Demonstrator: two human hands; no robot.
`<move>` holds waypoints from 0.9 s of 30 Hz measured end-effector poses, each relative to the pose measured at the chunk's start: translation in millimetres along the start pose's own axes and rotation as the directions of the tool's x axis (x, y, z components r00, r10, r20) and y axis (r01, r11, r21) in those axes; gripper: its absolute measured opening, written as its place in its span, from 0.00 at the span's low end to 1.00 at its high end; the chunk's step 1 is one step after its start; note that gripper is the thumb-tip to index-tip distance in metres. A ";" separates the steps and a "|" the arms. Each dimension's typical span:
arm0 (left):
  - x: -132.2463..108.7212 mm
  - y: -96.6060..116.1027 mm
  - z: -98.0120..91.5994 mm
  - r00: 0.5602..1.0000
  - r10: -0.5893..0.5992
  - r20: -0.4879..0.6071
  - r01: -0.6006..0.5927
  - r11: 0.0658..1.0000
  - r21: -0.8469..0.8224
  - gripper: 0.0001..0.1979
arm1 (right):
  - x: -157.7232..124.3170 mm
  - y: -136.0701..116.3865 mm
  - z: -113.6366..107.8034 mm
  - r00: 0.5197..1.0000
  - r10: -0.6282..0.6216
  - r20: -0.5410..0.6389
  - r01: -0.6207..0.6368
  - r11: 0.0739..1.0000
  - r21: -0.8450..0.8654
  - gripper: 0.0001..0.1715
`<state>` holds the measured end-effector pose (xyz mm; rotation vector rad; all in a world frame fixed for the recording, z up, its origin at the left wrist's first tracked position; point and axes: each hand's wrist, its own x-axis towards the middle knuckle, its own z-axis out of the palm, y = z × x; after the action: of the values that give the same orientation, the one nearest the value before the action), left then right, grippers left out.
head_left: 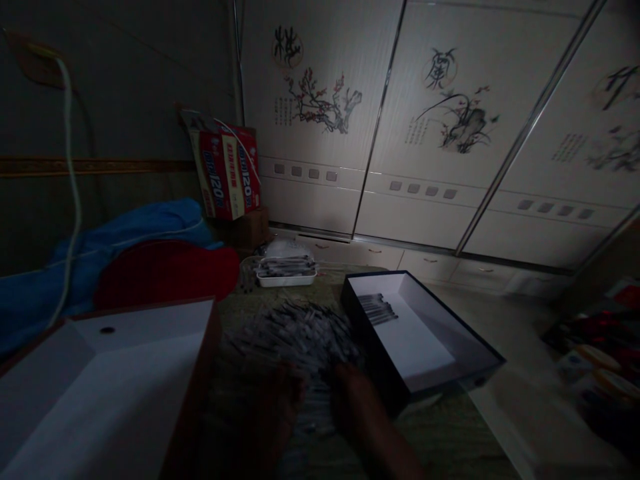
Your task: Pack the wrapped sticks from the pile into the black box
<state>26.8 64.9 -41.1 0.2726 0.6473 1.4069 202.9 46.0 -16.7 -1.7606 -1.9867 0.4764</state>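
A loose pile of thin, pen-like sticks [300,333], clear with dark parts, is heaped on the table between two box trays. At the near side of the pile is my left hand [280,407], its fingers curled in; whatever they hold is lost in the dark. My right hand [355,397] reaches into the pile's right side, close to the dark box tray [430,353]. Its fingertips are too dim and blurred to make out. Inside that dark tray, a short row of the same sticks [377,309] lies side by side at the left end.
A brown-edged box tray [145,373] with a pale inside stands at left. Behind the pile, a white container [287,280] holds more sticks. Red and blue cloth [170,270], a red carton [227,170] and a white cable [71,167] are farther back. Sliding cabinet doors [320,147] line the wall.
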 end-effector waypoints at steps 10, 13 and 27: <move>-10.6 5.7 30.6 0.987 0.020 -0.156 0.001 0.991 0.135 0.16 | 13.6 -3.0 -0.2 0.998 0.058 0.040 -0.055 0.996 -0.076 0.16; -12.5 6.0 32.9 0.991 0.020 -0.134 0.003 0.986 0.170 0.19 | 9.7 -2.7 -1.7 0.998 0.065 -0.005 -0.066 0.996 -0.056 0.16; -14.1 2.8 32.8 0.990 0.116 -0.083 -0.075 0.917 0.392 0.26 | -32.6 -15.8 3.8 0.957 0.132 -0.260 0.029 0.844 0.535 0.14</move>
<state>42.7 58.2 -9.8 0.5536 1.0140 1.3847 190.6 11.7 -14.8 -1.4304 -1.4242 0.6736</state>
